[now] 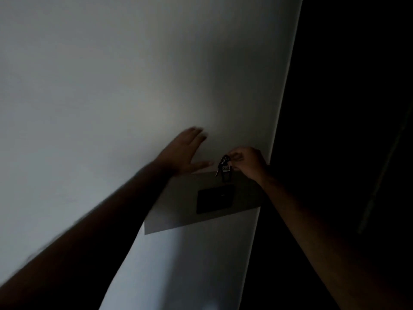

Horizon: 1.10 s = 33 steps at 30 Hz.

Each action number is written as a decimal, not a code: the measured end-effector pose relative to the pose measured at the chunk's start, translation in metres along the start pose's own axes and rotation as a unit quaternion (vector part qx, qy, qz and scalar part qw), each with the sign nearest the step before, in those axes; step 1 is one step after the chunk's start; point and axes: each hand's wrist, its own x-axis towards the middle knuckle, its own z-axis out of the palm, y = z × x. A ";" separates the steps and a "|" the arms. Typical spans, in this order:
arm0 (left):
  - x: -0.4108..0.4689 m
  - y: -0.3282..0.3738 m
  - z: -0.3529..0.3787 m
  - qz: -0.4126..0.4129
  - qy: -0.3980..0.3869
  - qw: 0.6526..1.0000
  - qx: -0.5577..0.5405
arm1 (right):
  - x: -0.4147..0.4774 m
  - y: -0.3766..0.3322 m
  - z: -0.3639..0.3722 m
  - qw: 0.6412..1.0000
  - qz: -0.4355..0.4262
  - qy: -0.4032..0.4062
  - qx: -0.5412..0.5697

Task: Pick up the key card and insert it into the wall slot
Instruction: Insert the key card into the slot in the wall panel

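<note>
Though the room is very dim, a small bunch of keys [224, 165] shows up against the pale wall [111, 74], hanging from the fingertips of the right hand [248, 162]. That hand is closed in a pinch on the top of the bunch, and a little tag with a light patch and a dark loop dangle below the fingers. Whether a key card is part of the bunch is too dark to tell. Directly beneath the keys, a dark rectangular box [215, 201] sits on the wall, mounted on a grey panel [174, 209] that is a shade darker than the paint around it. The keys hang just above the box, apart from it. To the left, the left hand [187, 151] lies flat on the wall with its fingers spread, holding nothing, its thumb pointing towards the keys. Both forearms reach up from the bottom of the view, bare and in deep shadow. Beyond the wall's right edge everything is black.
</note>
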 end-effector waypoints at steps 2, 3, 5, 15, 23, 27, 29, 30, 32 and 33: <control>0.002 0.005 0.001 -0.014 0.016 1.000 0.008 | 0.010 0.011 -0.001 1.000 -0.012 -0.022 -0.005; 0.003 0.007 0.002 -0.024 0.025 0.999 0.013 | 0.015 0.016 -0.002 0.999 -0.017 -0.033 -0.003; 0.003 0.009 0.004 -0.050 0.039 0.998 0.028 | 0.023 0.025 -0.002 0.998 -0.026 -0.053 0.009; 0.006 0.013 0.023 -0.153 0.035 0.974 0.162 | 0.042 0.066 0.008 0.990 -0.103 -0.100 -0.011; 0.004 0.010 0.035 -0.168 0.012 0.957 0.238 | 0.038 0.092 0.023 0.986 -0.060 -0.140 0.072; 0.005 0.008 0.039 -0.165 0.006 0.953 0.252 | 0.036 0.103 0.026 0.984 -0.049 -0.153 0.082; 0.006 0.009 0.042 -0.168 0.009 0.952 0.256 | 0.035 0.109 0.025 0.983 -0.046 -0.154 0.085; 0.006 0.009 0.043 -0.171 0.010 0.951 0.257 | 0.034 0.110 0.026 0.983 -0.044 -0.156 0.085; 0.007 0.009 0.046 -0.175 0.012 0.951 0.256 | 0.033 0.113 0.026 0.982 -0.046 -0.166 0.080; 0.007 0.009 0.047 -0.176 0.013 0.951 0.255 | 0.032 0.114 0.027 0.981 -0.050 -0.172 0.078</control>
